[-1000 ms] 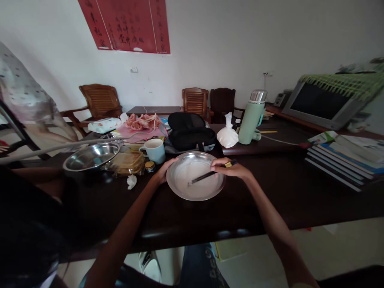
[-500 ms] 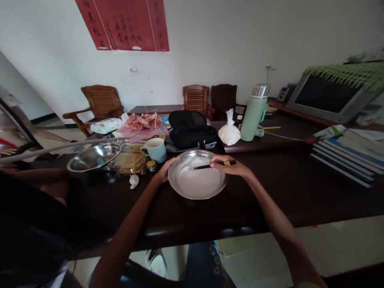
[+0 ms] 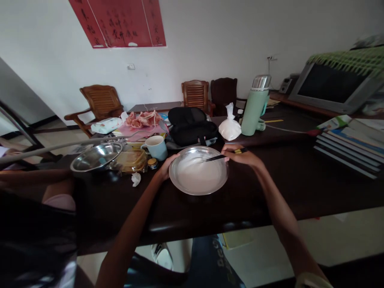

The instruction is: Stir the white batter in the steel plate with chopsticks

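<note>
A round steel basin (image 3: pixel 198 191) stands on the dark table, with a milky white liquid (image 3: pixel 199 176) in it. Against its left rim, my left hand (image 3: pixel 167 167) is closed around the edge. My right hand (image 3: pixel 237 155) grips black chopsticks (image 3: pixel 215 158) with gold-banded ends, above the right rim. Their tips reach into the white liquid near the far side. A tied plastic bag of white powder (image 3: pixel 229 129) sits behind the basin, beside a green thermos (image 3: pixel 255 110).
Left of the basin are a blue mug (image 3: pixel 157 148), a small jar (image 3: pixel 153 163), a crumpled tissue (image 3: pixel 136 179) and another steel bowl (image 3: pixel 97 157). A black bag (image 3: pixel 192 128) lies behind. Stacked books (image 3: pixel 354 146) are at right. A person (image 3: pixel 36 224) sits at my left.
My right hand has moved right with the chopsticks, from over the basin to its right rim. The chopstick tips have shifted right in the liquid. My left hand stays on the rim.
</note>
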`<control>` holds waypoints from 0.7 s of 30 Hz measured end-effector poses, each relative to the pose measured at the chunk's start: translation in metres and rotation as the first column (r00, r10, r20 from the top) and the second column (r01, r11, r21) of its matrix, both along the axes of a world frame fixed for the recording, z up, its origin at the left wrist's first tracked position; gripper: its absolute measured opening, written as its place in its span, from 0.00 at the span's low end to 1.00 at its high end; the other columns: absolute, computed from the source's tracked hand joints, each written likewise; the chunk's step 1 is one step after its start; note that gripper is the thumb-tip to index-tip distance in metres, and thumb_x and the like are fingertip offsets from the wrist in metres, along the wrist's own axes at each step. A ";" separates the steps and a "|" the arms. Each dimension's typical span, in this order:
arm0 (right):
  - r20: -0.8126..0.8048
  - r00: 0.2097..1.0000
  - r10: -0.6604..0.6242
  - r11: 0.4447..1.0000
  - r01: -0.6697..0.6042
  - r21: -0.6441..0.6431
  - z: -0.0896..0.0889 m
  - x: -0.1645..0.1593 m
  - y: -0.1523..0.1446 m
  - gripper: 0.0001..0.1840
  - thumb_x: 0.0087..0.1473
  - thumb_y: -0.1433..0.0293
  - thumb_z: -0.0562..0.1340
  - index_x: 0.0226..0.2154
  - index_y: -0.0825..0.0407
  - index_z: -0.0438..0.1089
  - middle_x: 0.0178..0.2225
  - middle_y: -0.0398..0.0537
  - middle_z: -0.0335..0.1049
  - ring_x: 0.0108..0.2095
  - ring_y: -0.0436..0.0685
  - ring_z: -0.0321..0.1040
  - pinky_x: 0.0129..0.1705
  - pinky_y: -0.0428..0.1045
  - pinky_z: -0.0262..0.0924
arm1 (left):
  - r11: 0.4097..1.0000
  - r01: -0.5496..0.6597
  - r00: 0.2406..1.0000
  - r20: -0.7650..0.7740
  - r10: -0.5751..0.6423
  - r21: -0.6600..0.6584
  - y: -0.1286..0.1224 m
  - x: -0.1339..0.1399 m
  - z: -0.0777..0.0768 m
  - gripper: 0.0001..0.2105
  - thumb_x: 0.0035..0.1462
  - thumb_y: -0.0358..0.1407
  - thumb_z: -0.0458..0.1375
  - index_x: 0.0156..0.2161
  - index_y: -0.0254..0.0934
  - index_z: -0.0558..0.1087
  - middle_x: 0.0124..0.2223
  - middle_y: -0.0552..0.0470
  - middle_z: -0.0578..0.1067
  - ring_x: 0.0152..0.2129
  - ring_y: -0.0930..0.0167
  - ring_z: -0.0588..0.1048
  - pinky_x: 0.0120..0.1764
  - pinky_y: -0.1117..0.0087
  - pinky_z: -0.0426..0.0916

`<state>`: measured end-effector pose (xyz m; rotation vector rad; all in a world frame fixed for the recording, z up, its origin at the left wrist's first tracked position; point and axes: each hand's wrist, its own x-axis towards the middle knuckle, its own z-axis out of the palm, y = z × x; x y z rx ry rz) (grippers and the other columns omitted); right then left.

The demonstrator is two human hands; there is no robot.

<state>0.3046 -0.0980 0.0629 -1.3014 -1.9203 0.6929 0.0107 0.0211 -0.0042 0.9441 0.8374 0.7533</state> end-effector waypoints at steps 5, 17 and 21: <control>0.012 0.980 0.201 0.969 -0.197 -0.150 0.008 0.006 -0.010 0.14 0.56 0.60 0.58 0.28 0.53 0.69 0.22 0.43 0.71 0.26 0.52 0.68 0.31 0.46 0.61 | 0.999 0.009 0.999 -0.032 -0.011 -0.044 -0.001 0.000 0.003 0.12 0.58 0.36 0.52 0.35 0.31 0.76 0.24 0.50 0.78 0.20 0.69 0.73 0.28 0.70 0.68; 0.019 0.985 0.170 0.973 -0.165 -0.161 0.012 0.009 -0.014 0.14 0.57 0.60 0.57 0.27 0.53 0.67 0.19 0.41 0.68 0.23 0.50 0.65 0.28 0.46 0.59 | 1.000 0.020 1.000 -0.013 -0.020 -0.017 0.001 -0.003 -0.002 0.10 0.56 0.36 0.55 0.32 0.32 0.76 0.24 0.49 0.78 0.20 0.69 0.74 0.28 0.69 0.69; 0.001 0.977 0.215 0.969 -0.213 -0.122 0.000 -0.017 -0.004 0.11 0.55 0.62 0.58 0.29 0.53 0.68 0.24 0.43 0.70 0.27 0.51 0.67 0.29 0.46 0.58 | 1.000 0.019 1.000 -0.003 -0.019 0.002 0.001 -0.003 -0.001 0.09 0.55 0.36 0.56 0.33 0.32 0.76 0.25 0.49 0.78 0.20 0.70 0.74 0.28 0.71 0.68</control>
